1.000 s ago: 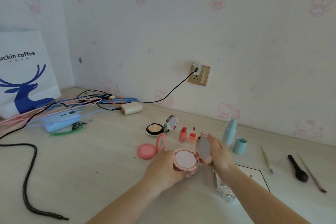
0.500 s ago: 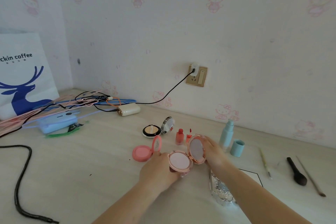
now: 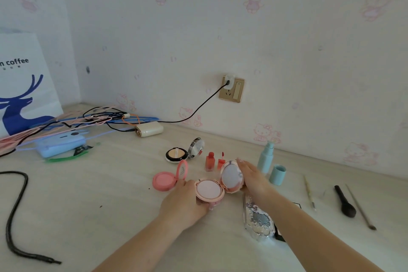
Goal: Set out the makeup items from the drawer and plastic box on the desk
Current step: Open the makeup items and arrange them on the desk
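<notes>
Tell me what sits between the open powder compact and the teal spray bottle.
In the head view, two small red bottles stand between the powder compact and the teal spray bottle.

compact (image 3: 217,187) lowered nearer the desk (image 3: 88,205)

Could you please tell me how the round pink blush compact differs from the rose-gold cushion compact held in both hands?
The round pink blush compact rests on the desk, untouched; the rose-gold cushion compact is gripped by the left hand and right hand. The blush pan is saturated pink; the cushion's insert is pale whitish. The blush's lid looks smaller. Both stand open, lids hinged on the right.
</notes>
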### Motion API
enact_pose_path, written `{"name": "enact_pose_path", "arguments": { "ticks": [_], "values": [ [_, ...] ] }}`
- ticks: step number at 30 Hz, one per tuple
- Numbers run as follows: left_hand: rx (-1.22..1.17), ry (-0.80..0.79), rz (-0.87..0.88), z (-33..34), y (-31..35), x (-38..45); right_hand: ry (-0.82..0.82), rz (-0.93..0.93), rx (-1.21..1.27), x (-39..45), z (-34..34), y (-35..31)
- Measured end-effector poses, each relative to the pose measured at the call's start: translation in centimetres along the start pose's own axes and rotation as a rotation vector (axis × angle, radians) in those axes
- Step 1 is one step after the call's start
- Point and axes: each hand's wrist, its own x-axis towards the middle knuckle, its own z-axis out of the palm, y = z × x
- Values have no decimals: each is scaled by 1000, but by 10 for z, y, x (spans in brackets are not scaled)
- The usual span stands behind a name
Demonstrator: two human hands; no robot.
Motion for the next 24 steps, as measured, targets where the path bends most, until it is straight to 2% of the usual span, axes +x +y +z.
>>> {"name": "enact_pose_path", "arguments": {
  "ticks": [4,7,11,13,15,17,19,24],
  "values": [
    [-7,-19,24,-5,0,-10,-2,30,9,-4,-16,3],
    [-72,-16,46,-9,0,-19,3,56,119,-10,-20,-4],
    [-144,-8,82,-12,4,-28,48,23,67,-24,-29,-10],
    [-185,6,122,-11,9,-32,105,9,-48,-32,-36,-6],
    [-242,-7,172,-9,19,-35,135,-17,-294,-41,-42,-3],
    [-325,-69,205,-3,32,-36,146,-56,-502,-55,-48,-4],
    [-419,-162,202,4,44,-36,160,-64,-583,-68,-54,-4],
    [-512,-304,150,13,64,-38,151,31,-875,-86,-40,2]
  ]
}}
